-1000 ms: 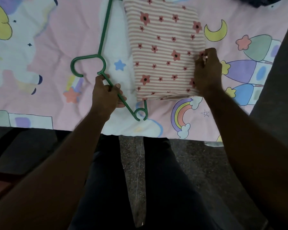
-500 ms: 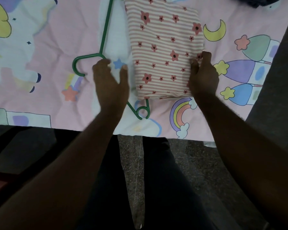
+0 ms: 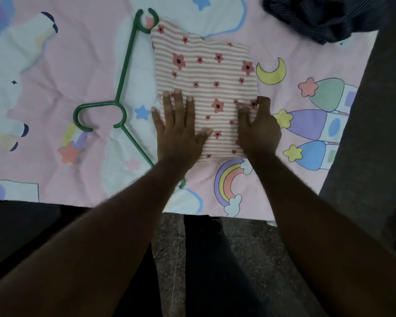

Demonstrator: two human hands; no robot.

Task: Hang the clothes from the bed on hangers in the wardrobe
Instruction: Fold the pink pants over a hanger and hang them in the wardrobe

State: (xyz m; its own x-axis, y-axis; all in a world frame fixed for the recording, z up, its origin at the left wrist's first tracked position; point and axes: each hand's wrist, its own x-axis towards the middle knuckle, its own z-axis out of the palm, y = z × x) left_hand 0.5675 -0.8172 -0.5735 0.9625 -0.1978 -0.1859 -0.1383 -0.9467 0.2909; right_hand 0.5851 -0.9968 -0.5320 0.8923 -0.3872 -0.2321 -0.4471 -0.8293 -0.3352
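A folded garment [image 3: 206, 74], white with pink stripes and red flowers, lies flat on the pink cartoon-print bed sheet [image 3: 55, 72]. My left hand [image 3: 178, 129] rests flat on its near left part, with the fingers straight and spread. At the garment's right edge, my right hand [image 3: 258, 131] has its fingers curled onto the cloth and its thumb at the edge, pinching it. A green plastic hanger [image 3: 124, 72] lies on the sheet just left of the garment, untouched; my left forearm crosses its near end.
A dark striped garment [image 3: 325, 17] is bunched at the bed's far right. A dark grey surface [image 3: 370, 133] rises along the right side. The bed's near edge runs across the view, with speckled floor [image 3: 169, 248] and my dark-trousered legs below.
My left hand let go of the hanger, which stays on the bed, and moved right to lie flat on the striped garment. My right hand stayed at the garment's right edge.
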